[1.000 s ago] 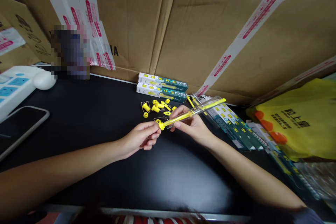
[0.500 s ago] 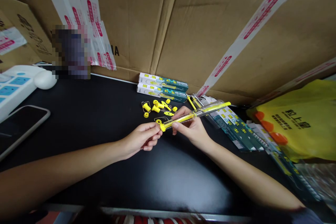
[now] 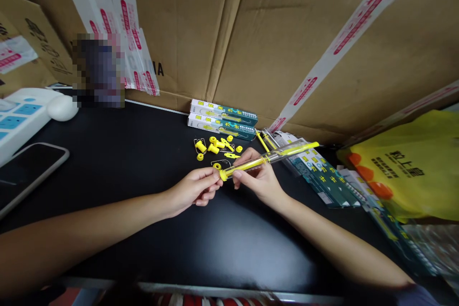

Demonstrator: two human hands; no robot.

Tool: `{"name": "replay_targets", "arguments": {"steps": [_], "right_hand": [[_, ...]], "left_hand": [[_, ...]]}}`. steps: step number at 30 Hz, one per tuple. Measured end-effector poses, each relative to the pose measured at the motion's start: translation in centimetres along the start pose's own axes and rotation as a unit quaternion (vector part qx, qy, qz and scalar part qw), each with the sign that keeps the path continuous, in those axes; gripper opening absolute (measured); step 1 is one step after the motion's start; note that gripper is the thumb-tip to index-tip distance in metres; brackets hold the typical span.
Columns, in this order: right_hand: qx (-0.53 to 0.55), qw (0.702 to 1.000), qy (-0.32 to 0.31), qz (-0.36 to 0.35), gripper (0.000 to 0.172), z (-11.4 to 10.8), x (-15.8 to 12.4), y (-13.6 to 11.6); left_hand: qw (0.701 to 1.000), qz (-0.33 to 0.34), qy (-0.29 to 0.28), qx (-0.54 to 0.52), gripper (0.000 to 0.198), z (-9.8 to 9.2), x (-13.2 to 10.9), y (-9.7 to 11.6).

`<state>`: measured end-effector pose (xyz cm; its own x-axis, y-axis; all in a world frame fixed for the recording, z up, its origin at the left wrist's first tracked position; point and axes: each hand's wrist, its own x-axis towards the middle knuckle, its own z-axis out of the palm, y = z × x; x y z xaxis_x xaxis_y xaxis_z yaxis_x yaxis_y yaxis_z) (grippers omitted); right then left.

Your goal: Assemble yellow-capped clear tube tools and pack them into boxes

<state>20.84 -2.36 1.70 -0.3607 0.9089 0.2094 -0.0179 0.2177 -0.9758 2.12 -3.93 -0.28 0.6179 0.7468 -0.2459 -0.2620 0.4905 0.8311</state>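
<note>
A clear plastic tube with a yellow rod inside point(image 3: 274, 155) is held slantwise above the black table, its right end higher. My left hand point(image 3: 201, 185) is closed, thumb and fingers pinching the yellow cap at the tube's lower left end. Around the tube's middle, my right hand point(image 3: 256, 176) is closed, with the thumb in front and fingers behind. Just beyond the hands lie several small yellow plastic parts point(image 3: 213, 148), with metal hooks and a spring point(image 3: 220, 162) among them. More clear tubes with yellow rods point(image 3: 263, 141) rest behind my right hand.
Two printed boxes point(image 3: 222, 122) lie at the back against a large cardboard carton point(image 3: 179, 24). Flattened printed boxes point(image 3: 322, 177) and a yellow bag point(image 3: 412, 167) are at right. A phone point(image 3: 32, 172) and a white power strip point(image 3: 25, 112) sit at left.
The tube has shifted very slightly to the right and its far end a little lower. Both hands keep their grip; the loose parts stay in place.
</note>
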Motion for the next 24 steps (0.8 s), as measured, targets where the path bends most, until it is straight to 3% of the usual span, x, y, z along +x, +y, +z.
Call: {"name": "replay_targets", "arguments": {"steps": [17, 24], "right_hand": [[0.067, 0.997, -0.026, 0.015, 0.033, 0.6, -0.6, 1.2], [0.069, 0.996, -0.019, 0.048, 0.028, 0.6, -0.4, 1.7]], "left_hand": [[0.999, 0.019, -0.028, 0.003, 0.031, -0.6, 0.2, -0.2], [0.997, 0.01, 0.023, 0.074, 0.036, 0.2, 0.1, -0.3]]}}
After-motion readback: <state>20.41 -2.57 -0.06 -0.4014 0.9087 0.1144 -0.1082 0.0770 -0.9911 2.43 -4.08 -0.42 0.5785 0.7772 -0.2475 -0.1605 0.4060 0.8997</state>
